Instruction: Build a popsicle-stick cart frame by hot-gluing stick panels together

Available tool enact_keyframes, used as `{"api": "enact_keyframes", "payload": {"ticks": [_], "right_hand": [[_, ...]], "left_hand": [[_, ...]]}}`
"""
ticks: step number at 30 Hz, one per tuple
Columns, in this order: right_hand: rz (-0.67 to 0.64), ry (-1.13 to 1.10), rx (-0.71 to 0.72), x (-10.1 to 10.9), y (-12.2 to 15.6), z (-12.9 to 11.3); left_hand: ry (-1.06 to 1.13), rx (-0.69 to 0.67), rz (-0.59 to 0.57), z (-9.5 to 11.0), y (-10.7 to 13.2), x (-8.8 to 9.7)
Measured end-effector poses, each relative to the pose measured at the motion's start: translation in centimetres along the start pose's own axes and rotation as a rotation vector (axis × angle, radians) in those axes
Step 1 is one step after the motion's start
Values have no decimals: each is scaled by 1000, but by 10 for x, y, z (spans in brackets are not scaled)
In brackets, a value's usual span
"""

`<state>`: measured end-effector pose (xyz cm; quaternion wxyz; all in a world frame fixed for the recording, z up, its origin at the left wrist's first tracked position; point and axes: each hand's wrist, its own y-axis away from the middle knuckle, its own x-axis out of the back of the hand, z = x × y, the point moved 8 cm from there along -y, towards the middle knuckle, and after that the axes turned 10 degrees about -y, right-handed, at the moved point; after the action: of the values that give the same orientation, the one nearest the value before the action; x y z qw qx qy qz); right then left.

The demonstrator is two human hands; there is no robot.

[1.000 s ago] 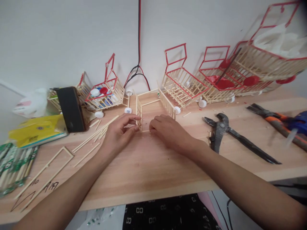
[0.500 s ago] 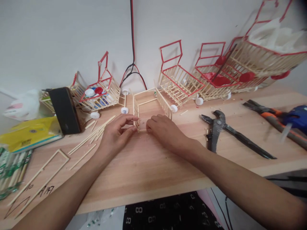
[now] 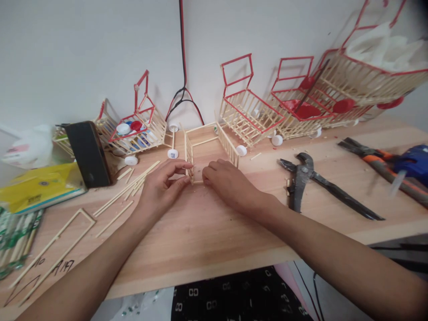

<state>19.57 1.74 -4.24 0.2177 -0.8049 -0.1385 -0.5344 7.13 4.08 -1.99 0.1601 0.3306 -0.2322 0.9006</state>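
Note:
A small frame of thin wooden sticks [image 3: 205, 141], with slatted sides and an open middle, stands on the wooden table. My left hand [image 3: 166, 183] pinches the near end of its left slatted side between thumb and fingers. At the near edge, my right hand [image 3: 224, 178] has its fingers curled together around the low front stick, and the palm hides most of that stick and part of the right side. Loose wooden sticks [image 3: 137, 183] lie just left of my left hand.
Finished stick carts with red rims, such as one cart [image 3: 250, 117], line the wall. Pliers [image 3: 302, 178] and a blue tool [image 3: 413, 165] lie right. A black phone [image 3: 88, 154], yellow packet [image 3: 43, 185], wrapped sticks [image 3: 16, 236] and a U-shaped stick frame [image 3: 55, 245] are left.
Both hands keep their hold on the stick frame in nearly the same place. The view has shifted very slightly.

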Motion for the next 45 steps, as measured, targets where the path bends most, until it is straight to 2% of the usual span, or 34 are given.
{"api": "enact_keyframes", "payload": {"ticks": [45], "right_hand": [[7, 2, 43, 1, 0, -12]], "left_hand": [[-81, -23, 14, 2, 4, 2]]}}
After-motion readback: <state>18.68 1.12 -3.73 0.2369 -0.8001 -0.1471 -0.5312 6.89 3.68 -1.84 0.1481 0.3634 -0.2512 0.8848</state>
